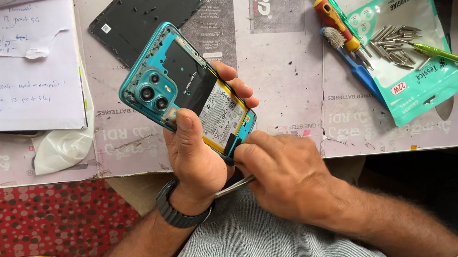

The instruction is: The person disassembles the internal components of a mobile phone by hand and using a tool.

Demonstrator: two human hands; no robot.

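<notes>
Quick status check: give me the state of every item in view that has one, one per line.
Teal phone: back cover off, battery exposed, held up off the table.
Black back cover: removed, lying flat on the table.
Left hand: gripping the phone.
Right hand: closed on metal tweezers at the phone's lower end.
Screwdriver bits: loose, piled on a teal pouch.
Orange-handled screwdriver: lying unused.

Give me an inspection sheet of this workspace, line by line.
Surface: white printed bench top.
Job's things: teal opened phone, battery exposed; thin metal tool at its lower edge.
Clutter: black back cover, teal pouch with metal bits, screwdrivers, handwritten papers.
Grips: left hand holds the phone; right hand holds the tool.
Cables: nothing seen.
Surroundings: red dotted cloth, grey lap below.
</notes>
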